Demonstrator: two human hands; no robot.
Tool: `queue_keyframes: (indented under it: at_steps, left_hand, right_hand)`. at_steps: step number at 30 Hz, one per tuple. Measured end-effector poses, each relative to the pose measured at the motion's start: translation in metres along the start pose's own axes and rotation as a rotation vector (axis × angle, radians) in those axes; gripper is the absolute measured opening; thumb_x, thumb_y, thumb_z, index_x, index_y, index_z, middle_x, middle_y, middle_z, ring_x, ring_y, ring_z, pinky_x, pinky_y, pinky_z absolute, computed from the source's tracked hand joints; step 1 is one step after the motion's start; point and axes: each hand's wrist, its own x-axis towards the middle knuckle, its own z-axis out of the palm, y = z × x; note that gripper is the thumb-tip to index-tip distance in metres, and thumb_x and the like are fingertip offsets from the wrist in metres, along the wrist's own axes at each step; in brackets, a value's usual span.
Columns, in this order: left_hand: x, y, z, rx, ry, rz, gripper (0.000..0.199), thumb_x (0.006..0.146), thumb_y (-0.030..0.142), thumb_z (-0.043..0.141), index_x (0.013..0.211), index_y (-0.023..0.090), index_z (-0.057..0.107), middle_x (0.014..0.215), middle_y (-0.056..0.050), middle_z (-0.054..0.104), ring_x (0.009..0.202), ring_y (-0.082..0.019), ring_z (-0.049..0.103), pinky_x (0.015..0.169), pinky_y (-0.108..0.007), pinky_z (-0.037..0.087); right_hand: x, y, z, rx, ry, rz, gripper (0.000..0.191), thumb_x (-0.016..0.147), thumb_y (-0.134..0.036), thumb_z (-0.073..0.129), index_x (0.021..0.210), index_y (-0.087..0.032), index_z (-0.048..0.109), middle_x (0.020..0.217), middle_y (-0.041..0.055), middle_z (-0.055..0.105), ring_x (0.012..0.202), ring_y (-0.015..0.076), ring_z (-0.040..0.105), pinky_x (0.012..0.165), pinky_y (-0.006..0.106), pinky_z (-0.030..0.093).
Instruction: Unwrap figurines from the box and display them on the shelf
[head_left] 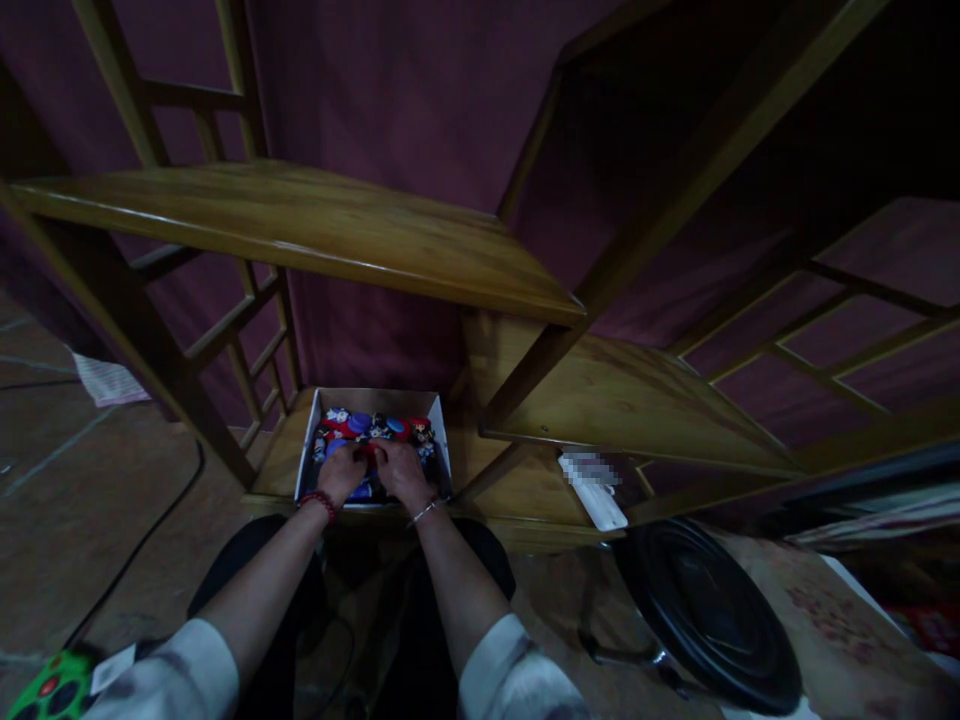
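Note:
A shallow white box (444, 440) stands on the lowest wooden shelf, filled with small figures (341, 415) and round pieces in red, blue and purple. Both hands are inside it, close together over its contents. My left hand (345, 470), with a red bead bracelet at the wrist, has its fingers curled inward. Opposite it, my right hand (400, 468), wearing a thin silver bracelet, also bends its fingers down. A small red piece (368, 455) shows between the fingertips; the dim light hides what exactly each hand grips.
A wooden shelf board (300, 220) overhangs the box, with slanted posts on both sides. A white packet (595, 495) lies on the shelf to the right. A black round stool (709, 610) stands lower right. A green object (52, 685) and a cable (150, 545) are at left.

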Motion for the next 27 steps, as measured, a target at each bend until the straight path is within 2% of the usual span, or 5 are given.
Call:
queue_keyframes:
  at_steps: [6,9,13,22,27]
  left_hand:
    - [-0.002,0.006,-0.002,0.059,0.002,0.026,0.032,0.077,0.023,0.037,0.099,0.018,0.060,0.095,-0.009,0.064,0.089,-0.020,0.058,0.071,-0.026,0.042]
    - [-0.003,0.009,-0.001,0.099,0.011,-0.009,0.031,0.076,0.024,0.038,0.097,0.018,0.060,0.093,-0.010,0.064,0.088,-0.021,0.058,0.069,-0.027,0.042]
    - [-0.003,0.012,0.000,0.105,0.020,-0.049,0.030,0.075,0.026,0.040,0.096,0.018,0.060,0.095,-0.011,0.062,0.090,-0.022,0.057,0.072,-0.030,0.042]
    - [0.001,0.009,0.001,0.050,0.044,-0.036,0.030,0.075,0.026,0.039,0.094,0.016,0.060,0.093,-0.011,0.061,0.104,-0.024,0.048,0.079,-0.030,0.038]
    - [0.002,0.011,0.000,0.007,0.051,-0.082,0.032,0.075,0.028,0.040,0.097,0.017,0.060,0.096,-0.010,0.060,0.097,-0.022,0.052,0.077,-0.029,0.039]
  right_hand:
    - [0.000,0.002,0.001,-0.007,0.009,-0.015,0.028,0.081,-0.015,0.041,0.098,-0.022,0.062,0.095,0.0032,0.066,0.093,0.0121,0.057,0.083,0.020,0.041]
    - [-0.002,0.001,-0.001,0.005,0.006,-0.017,0.026,0.081,-0.017,0.042,0.093,-0.024,0.064,0.092,0.0024,0.066,0.091,0.0122,0.058,0.080,0.020,0.041]
    - [-0.005,-0.001,-0.004,-0.002,0.020,0.020,0.025,0.082,-0.021,0.043,0.097,-0.024,0.063,0.096,0.0035,0.065,0.092,0.0132,0.057,0.080,0.021,0.041]
    - [-0.002,-0.002,-0.002,0.013,0.031,0.077,0.027,0.080,-0.019,0.043,0.100,-0.024,0.062,0.098,0.0040,0.064,0.094,0.0152,0.057,0.080,0.023,0.041]
    - [0.003,-0.002,-0.001,0.012,0.049,0.141,0.029,0.081,-0.016,0.040,0.100,-0.023,0.061,0.101,0.0046,0.063,0.095,0.0151,0.056,0.081,0.024,0.041]
